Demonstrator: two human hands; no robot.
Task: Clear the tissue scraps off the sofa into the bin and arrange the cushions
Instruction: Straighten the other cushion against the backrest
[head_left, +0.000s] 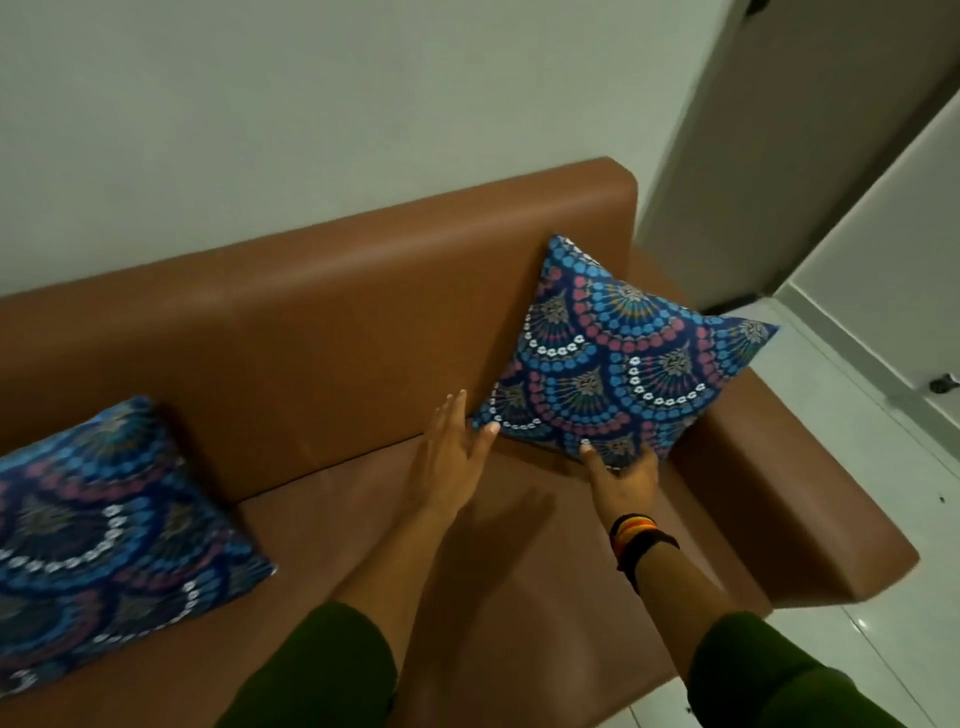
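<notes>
A blue patterned cushion (618, 353) leans upright against the backrest in the right corner of the brown sofa (322, 322). My left hand (457, 457) lies flat with spread fingers against the cushion's lower left corner. My right hand (621, 480) grips the cushion's bottom edge, thumb on its front face. A second cushion (104, 530) of the same pattern leans at the sofa's left end. No tissue scraps or bin show in this view.
The sofa's right armrest (779, 488) sits just right of the held cushion. White tiled floor (857, 395) lies beyond it, with a grey door (810, 130) and a pale wall (260, 104) behind the sofa.
</notes>
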